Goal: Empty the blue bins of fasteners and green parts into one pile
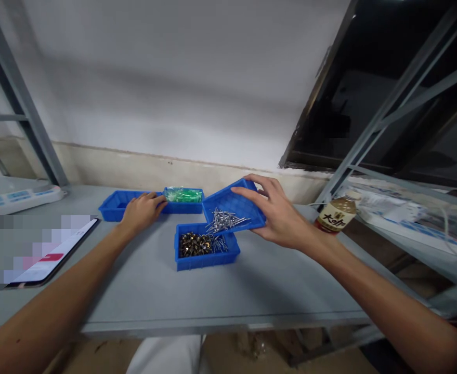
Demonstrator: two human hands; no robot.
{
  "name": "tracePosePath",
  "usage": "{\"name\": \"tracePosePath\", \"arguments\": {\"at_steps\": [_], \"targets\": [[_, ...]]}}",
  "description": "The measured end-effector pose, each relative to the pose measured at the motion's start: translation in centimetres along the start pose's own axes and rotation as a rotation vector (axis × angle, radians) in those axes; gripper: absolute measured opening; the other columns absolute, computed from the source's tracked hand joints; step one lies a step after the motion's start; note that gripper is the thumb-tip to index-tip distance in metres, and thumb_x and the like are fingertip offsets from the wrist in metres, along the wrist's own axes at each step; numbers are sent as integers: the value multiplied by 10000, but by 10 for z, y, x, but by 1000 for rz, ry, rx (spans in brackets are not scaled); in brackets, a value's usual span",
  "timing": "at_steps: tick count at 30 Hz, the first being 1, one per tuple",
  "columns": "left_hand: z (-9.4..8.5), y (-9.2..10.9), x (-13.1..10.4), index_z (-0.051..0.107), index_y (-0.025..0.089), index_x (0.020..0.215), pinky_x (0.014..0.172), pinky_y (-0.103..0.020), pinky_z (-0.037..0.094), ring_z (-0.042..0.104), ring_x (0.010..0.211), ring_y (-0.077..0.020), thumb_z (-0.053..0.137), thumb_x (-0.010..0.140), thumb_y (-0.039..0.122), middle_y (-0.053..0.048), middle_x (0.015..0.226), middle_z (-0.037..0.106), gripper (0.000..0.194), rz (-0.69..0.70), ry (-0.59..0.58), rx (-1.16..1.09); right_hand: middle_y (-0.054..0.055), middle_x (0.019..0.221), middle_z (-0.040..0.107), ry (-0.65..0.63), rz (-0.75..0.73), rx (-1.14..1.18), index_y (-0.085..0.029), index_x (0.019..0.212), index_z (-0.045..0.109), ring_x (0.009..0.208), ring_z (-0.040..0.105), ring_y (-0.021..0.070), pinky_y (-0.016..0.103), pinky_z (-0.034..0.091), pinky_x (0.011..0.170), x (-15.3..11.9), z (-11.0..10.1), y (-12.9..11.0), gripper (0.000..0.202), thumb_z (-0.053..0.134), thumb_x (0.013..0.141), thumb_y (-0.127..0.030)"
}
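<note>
My right hand (281, 215) grips a blue plastic bin (234, 200) by its right end and holds it tilted, its lower left corner over another bin. Thin silver nail-like pieces (224, 219) are gathered at its low side. Under it, a blue bin (208, 261) on the table holds short brassy metal fasteners (193, 244), with similar silver pieces at its right. My left hand (144, 210) lies with curled fingers over the right rim of a left-hand blue bin (113, 208). Beside that hand, a blue bin (183, 208) contains green items (184, 195) in clear plastic.
A phone (52, 254) with a lit screen lies at the left of the grey table (146, 296). Behind it is a white power strip (25, 200). A labelled drink bottle (335, 213) stands right of my right wrist, near a metal frame (368, 135). The wall runs along the back.
</note>
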State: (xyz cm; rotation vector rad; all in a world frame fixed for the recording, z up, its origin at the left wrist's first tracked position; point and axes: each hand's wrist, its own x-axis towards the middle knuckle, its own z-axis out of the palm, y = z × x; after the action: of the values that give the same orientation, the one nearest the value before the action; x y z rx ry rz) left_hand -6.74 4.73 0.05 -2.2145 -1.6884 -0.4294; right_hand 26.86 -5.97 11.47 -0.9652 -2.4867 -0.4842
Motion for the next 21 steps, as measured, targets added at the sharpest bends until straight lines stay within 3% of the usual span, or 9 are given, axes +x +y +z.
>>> {"name": "tracePosePath", "arguments": {"at_steps": [6,14,18,21], "targets": [[2,-4,1,653,243,1088,764,-362,473,602,1013,-289,295,973,423,-88,1106,649,417,25,25,-16,118,1449,275,-53,-9,-58,-330,1419,324,1285,301,351,592,413,1012,2,-1,-5,719,683,801,-249],[-12,3,-1,658,272,1136,766,-459,465,623,971,-351,274,968,477,-123,1067,662,466,-14,-37,25,116,1449,291,-61,-10,-58,-333,1418,326,1289,303,343,603,417,1002,3,-2,-6,697,646,814,-197],[-22,8,-3,627,302,1164,818,-496,444,615,970,-347,376,932,544,-127,1128,626,419,-83,56,5,111,1451,302,-66,-15,-51,-353,1425,310,1294,302,358,628,413,990,2,-3,-6,726,660,805,-205],[-31,13,-4,615,285,1152,885,-466,434,582,1037,-309,420,927,532,-104,1139,596,386,-6,195,-135,119,1454,298,-78,-22,-63,-339,1423,324,1301,292,361,624,408,995,1,-4,-6,719,662,804,-202]]}}
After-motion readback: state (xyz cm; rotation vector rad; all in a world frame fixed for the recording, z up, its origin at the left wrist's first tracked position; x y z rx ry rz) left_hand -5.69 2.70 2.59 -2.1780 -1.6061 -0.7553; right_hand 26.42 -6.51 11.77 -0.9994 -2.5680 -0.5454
